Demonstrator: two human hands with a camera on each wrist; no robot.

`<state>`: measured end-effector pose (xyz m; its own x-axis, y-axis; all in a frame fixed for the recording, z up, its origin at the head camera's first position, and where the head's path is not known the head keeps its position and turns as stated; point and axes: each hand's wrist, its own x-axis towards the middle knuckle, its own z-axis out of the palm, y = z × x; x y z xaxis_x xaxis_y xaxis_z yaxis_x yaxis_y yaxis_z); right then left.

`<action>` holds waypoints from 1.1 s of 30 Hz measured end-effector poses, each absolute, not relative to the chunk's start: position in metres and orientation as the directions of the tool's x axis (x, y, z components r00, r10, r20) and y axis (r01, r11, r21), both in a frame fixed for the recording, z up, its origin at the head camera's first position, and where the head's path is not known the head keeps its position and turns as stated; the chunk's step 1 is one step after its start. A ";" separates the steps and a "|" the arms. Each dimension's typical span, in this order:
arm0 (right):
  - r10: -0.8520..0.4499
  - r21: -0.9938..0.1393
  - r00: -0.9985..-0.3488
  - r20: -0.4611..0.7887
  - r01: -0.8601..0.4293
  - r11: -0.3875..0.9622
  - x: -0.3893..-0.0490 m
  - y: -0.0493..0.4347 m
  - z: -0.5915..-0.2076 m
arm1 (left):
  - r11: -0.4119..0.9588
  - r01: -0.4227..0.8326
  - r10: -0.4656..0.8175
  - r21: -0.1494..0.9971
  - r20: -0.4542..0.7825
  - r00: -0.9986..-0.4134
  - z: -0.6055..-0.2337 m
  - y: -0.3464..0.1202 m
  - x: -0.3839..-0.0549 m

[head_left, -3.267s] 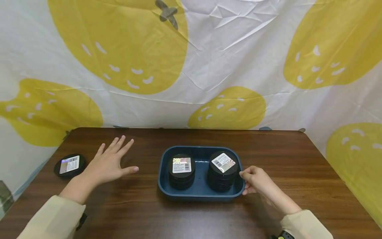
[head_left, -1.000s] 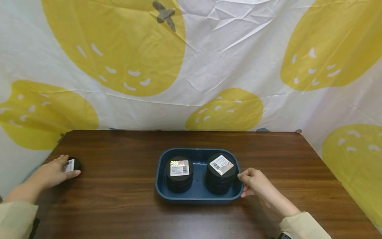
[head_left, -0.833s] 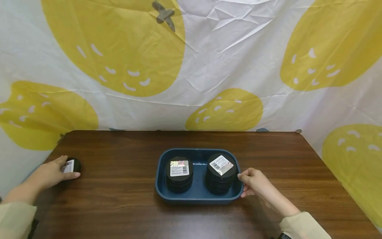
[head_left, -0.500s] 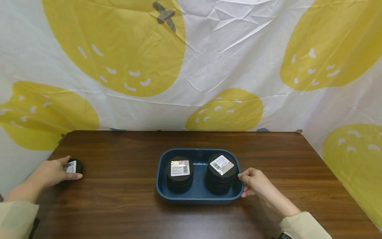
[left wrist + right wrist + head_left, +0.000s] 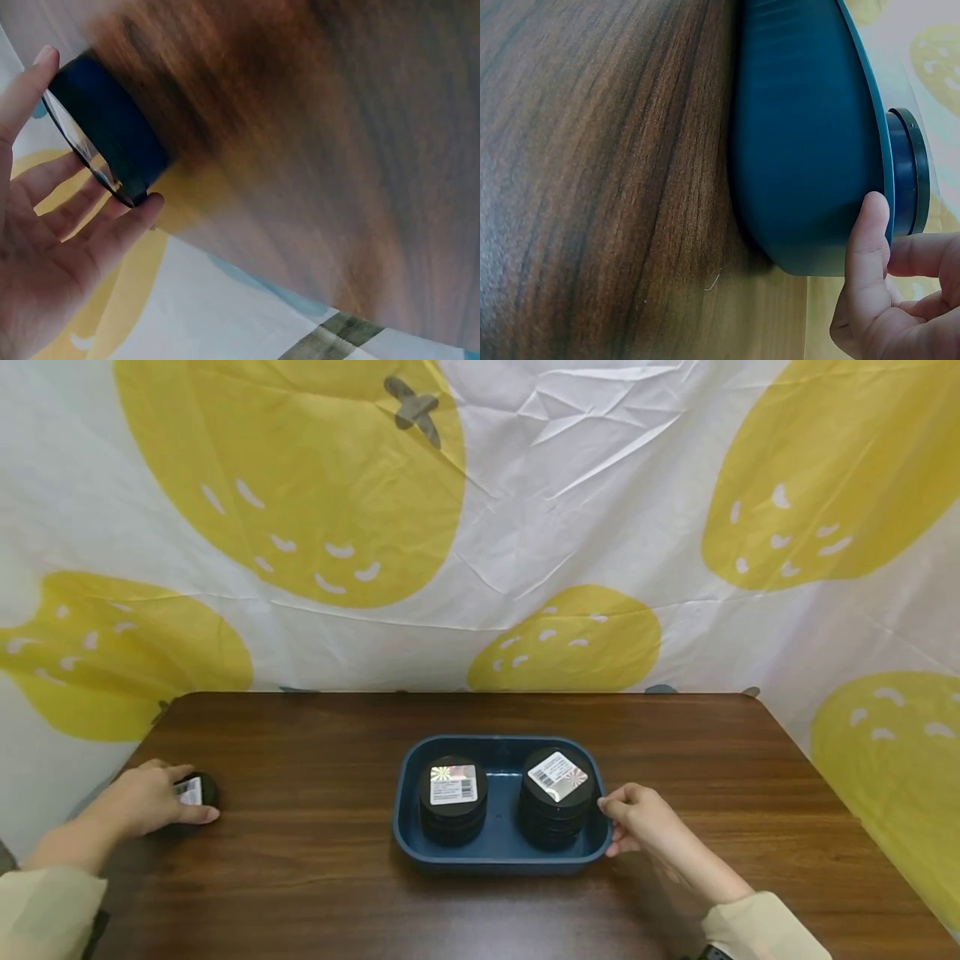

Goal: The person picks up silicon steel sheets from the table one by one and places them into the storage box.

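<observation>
At the table's left side my left hand (image 5: 153,797) pinches a flat, round black case with a white label (image 5: 207,790); its palm-side part is covered in the head view. The left wrist view has the thumb on one edge of this case (image 5: 112,116) and fingertips on the opposite edge. Whether it touches the table I cannot tell. My right hand (image 5: 648,817) pinches the right rim of a blue tray (image 5: 498,862), thumb outside and a finger inside. Two stacks of similar black cases stand in the tray, a left stack (image 5: 453,827) and a right stack (image 5: 553,827).
The dark wooden table (image 5: 315,877) bears the tray near its middle. Behind it hangs a white cloth (image 5: 570,527) with large yellow fruit prints, close to the table's back edge.
My left hand went from spread above the table to the black case at the left, closed on it, and has lately drawn it slightly right and nearer. Right hand and tray stay put.
</observation>
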<state>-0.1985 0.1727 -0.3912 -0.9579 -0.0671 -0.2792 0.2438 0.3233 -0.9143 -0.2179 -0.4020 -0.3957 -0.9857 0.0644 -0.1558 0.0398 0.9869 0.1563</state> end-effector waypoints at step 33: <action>-0.077 -0.920 -0.962 -0.262 0.225 0.322 -0.198 0.172 -0.393 | 0.973 0.193 0.192 0.124 0.016 -0.981 -0.365 -0.319 -0.211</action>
<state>-0.1976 0.1720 -0.3933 -0.9621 -0.0769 -0.2618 0.2246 0.3218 -0.9198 -0.2109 -0.3190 -0.3650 -0.9812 0.1924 0.0164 0.1929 0.9733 0.1244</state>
